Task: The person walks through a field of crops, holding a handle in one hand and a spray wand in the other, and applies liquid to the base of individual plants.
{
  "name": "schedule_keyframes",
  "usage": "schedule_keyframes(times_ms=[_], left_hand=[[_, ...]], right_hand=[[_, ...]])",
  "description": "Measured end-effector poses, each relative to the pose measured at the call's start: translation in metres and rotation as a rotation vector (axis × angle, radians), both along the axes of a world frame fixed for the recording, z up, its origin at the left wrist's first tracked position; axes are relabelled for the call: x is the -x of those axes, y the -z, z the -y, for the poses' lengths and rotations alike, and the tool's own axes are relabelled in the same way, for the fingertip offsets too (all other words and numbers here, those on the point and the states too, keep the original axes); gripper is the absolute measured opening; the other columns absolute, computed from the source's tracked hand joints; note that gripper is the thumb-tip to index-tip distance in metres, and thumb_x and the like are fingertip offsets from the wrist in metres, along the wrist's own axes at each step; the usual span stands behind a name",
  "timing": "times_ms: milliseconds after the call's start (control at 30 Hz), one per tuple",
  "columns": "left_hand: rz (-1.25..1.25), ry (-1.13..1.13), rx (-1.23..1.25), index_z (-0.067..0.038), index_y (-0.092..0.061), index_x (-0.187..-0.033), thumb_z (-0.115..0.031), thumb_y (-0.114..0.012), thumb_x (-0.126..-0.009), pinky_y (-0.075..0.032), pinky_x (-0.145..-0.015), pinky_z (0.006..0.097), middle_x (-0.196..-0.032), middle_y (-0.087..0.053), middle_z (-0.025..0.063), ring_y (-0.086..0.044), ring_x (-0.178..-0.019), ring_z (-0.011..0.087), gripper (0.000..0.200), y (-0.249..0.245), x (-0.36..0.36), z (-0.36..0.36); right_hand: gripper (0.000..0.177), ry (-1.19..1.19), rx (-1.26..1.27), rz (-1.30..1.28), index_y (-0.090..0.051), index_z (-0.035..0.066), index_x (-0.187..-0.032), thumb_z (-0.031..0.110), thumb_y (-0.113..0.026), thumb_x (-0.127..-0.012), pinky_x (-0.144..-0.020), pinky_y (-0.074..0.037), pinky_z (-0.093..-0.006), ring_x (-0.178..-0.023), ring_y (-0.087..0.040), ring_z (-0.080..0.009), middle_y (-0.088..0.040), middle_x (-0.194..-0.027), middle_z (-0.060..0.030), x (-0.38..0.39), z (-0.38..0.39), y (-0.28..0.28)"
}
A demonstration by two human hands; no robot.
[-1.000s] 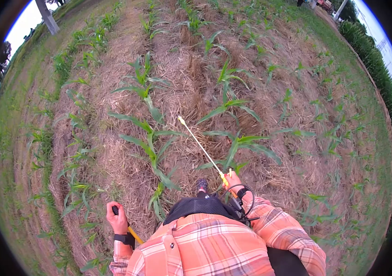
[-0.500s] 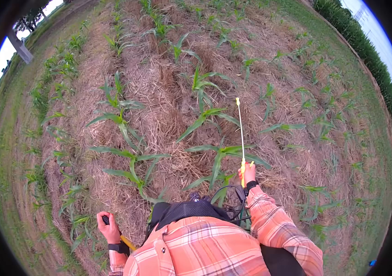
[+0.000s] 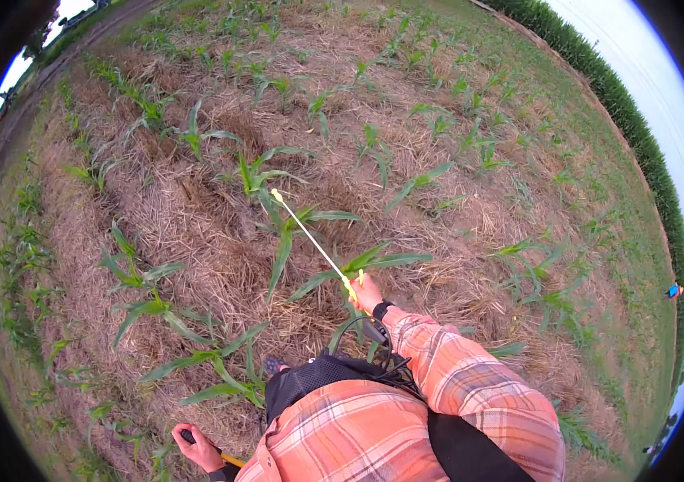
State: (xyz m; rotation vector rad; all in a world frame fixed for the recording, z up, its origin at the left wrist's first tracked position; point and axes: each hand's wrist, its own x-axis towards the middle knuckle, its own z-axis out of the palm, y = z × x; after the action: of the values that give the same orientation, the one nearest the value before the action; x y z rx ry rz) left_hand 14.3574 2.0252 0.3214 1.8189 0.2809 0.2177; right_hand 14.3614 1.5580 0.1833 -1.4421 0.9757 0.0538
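My right hand (image 3: 364,294) is wrapped round the yellow handle of a spray wand (image 3: 310,234). The wand's thin pale shaft slants up and left, and its yellow nozzle tip is over a green leafy plant (image 3: 252,178). A black hose (image 3: 390,353) loops below the handle. At the lower left my left hand (image 3: 197,448) grips a black-ended lever (image 3: 188,436), whose yellow shaft runs down toward my body. Another plant (image 3: 362,261) has leaves close beside my right hand.
Rows of young plants (image 3: 149,304) grow through dry straw (image 3: 221,241). A shoe (image 3: 274,365) shows by my waist. Tall green growth (image 3: 623,112) lines the right edge, with a person (image 3: 673,291) far off before it.
My view has turned to the right. The wand has swung from nearly upright to slanting left, and my right hand has moved left. Both hands keep their hold. The distant person has come into view.
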Motion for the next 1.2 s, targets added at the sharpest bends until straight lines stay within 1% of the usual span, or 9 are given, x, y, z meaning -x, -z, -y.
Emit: schedule_keyframes(times_ms=[200, 400, 500, 633, 767, 867, 933, 1000, 1200], left_hand=[[0.003, -0.043, 0.043, -0.006, -0.042, -0.078, -0.002, -0.049, -0.079, -0.026, -0.036, 0.0174, -0.061, -0.038, -0.0029, -0.033, -0.043, 0.0026, 0.007, -0.017, -0.027, -0.041], [-0.02, -0.131, 0.037, -0.005, -0.044, -0.077, -0.002, -0.051, -0.077, -0.028, -0.042, 0.0176, -0.064, -0.043, -0.0023, -0.035, -0.049, 0.0028, 0.007, -0.02, -0.044, -0.07], [0.075, -0.087, -0.168, -0.009, -0.042, -0.08, -0.004, -0.049, -0.08, -0.03, -0.034, 0.016, -0.059, -0.04, -0.004, -0.036, -0.04, 0.0018, 0.009, 0.008, -0.053, -0.09], [0.031, -0.109, -0.065, -0.009, -0.042, -0.08, -0.002, -0.048, -0.08, -0.03, -0.034, 0.0159, -0.058, -0.04, -0.0045, -0.036, -0.04, 0.0018, 0.009, -0.004, -0.069, -0.086], [0.056, -0.107, -0.176, -0.008, -0.041, -0.079, -0.002, -0.048, -0.079, -0.029, -0.034, 0.0157, -0.058, -0.04, -0.0045, -0.036, -0.04, 0.0015, 0.009, -0.013, -0.089, -0.089], [-0.058, -0.23, 0.067, -0.006, -0.044, -0.077, 0.001, -0.05, -0.076, -0.029, -0.045, 0.0173, -0.066, -0.044, -0.002, -0.036, -0.051, 0.0032, 0.008, -0.039, -0.118, -0.069], [0.091, -0.199, -0.133, -0.006, -0.044, -0.077, 0.0, -0.049, -0.077, -0.028, -0.042, 0.0167, -0.064, -0.044, -0.0022, -0.035, -0.048, 0.0023, 0.008, -0.04, -0.145, -0.066], [0.069, -0.2, -0.069, -0.006, -0.044, -0.078, 0.0, -0.05, -0.077, -0.027, -0.041, 0.0171, -0.062, -0.042, -0.003, -0.035, -0.047, 0.0022, 0.008, -0.042, -0.167, -0.052], [-0.006, -0.106, -0.057, -0.006, -0.045, -0.078, -0.001, -0.051, -0.076, -0.026, -0.041, 0.0176, -0.06, -0.04, -0.0035, -0.034, -0.048, 0.0022, 0.008, -0.034, -0.237, -0.015]], right_hand=[[0.021, -0.372, 0.079, -0.038, -0.036, 0.007, -0.09, 0.027, -0.04, -0.086, -0.03, -0.033, -0.0208, -0.035, -0.044, -0.0088, -0.053, -0.055, -0.005, -0.058, -0.083, -0.026], [0.02, -0.727, -0.063, -0.039, -0.037, 0.008, -0.089, 0.027, -0.043, -0.085, -0.032, -0.033, -0.0216, -0.036, -0.045, -0.0084, -0.053, -0.056, -0.004, -0.1, -0.152, -0.046], [0.02, -0.928, -0.09, -0.084, -0.037, 0.008, -0.088, 0.026, -0.044, -0.085, -0.033, -0.033, -0.0212, -0.038, -0.044, -0.0075, -0.052, -0.057, -0.0032, -0.119, -0.18, -0.065], [0.021, -1.102, -0.171, -0.093, -0.038, 0.007, -0.088, 0.026, -0.046, -0.084, -0.036, -0.036, -0.0213, -0.041, -0.047, -0.0078, -0.052, -0.058, -0.0027, -0.14, -0.192, -0.058], [0.021, -1.08, -0.239, 0.028, -0.039, 0.005, -0.089, 0.024, -0.046, -0.084, -0.036, -0.037, -0.0215, -0.042, -0.048, -0.009, -0.052, -0.058, -0.004, -0.164, -0.188, -0.024], [0.021, -0.968, -0.154, 0.039, -0.039, 0.005, -0.088, 0.024, -0.046, -0.084, -0.035, -0.036, -0.0219, -0.04, -0.048, -0.0095, -0.053, -0.059, -0.0051, -0.191, -0.168, 0.007], [0.022, -0.923, -0.124, 0.057, -0.039, 0.005, -0.088, 0.025, -0.046, -0.083, -0.033, -0.036, -0.0226, -0.039, -0.048, -0.0102, -0.054, -0.058, -0.0055, -0.211, -0.148, 0.007], [0.022, -0.782, -0.068, -0.069, -0.039, 0.006, -0.088, 0.027, -0.046, -0.083, -0.031, -0.035, -0.0233, -0.037, -0.047, -0.0105, -0.054, -0.056, -0.0055, -0.226, -0.124, 0.006], [0.017, -0.398, -0.059, -0.09, -0.036, 0.009, -0.088, 0.025, -0.04, -0.086, -0.027, -0.031, -0.0218, -0.034, -0.044, -0.0117, -0.053, -0.055, -0.008, -0.254, -0.05, -0.001]])
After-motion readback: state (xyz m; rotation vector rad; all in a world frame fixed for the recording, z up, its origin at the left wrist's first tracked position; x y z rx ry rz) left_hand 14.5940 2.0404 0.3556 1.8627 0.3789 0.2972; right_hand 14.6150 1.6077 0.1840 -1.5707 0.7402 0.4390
